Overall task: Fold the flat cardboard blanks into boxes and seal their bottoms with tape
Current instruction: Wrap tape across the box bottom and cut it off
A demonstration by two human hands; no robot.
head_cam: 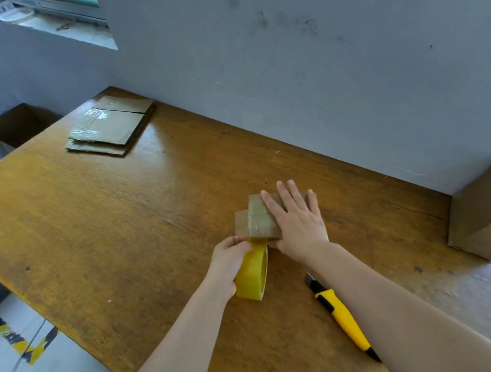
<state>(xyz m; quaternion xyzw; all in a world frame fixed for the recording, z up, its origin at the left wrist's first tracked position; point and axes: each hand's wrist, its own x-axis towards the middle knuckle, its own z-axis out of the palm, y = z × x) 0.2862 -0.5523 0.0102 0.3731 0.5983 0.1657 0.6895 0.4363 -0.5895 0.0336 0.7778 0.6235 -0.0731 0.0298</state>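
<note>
A wooden counter (121, 230) runs along a grey wall (315, 55) and carries nearly everything in view. At its right end a large cardboard box (483, 220) lies tipped against the wall; what it holds cannot be seen. Off the counter's far left corner a second carton (17, 126) stands with its mouth up, and only its bare cardboard walls show inside. On the far left part of the counter lies a stack of flat blanks (111, 124), some with shiny tape across them.

Near the middle of the counter sits a small folded box (260, 217), with a strip of tape laid along its top face. The right hand (298, 219) lies flat on this box, its fingers (285, 193) straight and spread apart, covering the box's right half. The left hand (230, 261) is at the box's near edge, with its fingers curled tight around a yellow tape roll (253, 276). The roll stands on edge just against the box, its tape running up onto the top face. A yellow and black utility knife (342, 318) lies on the counter beside the right forearm, near the roll but apart from it.
</note>
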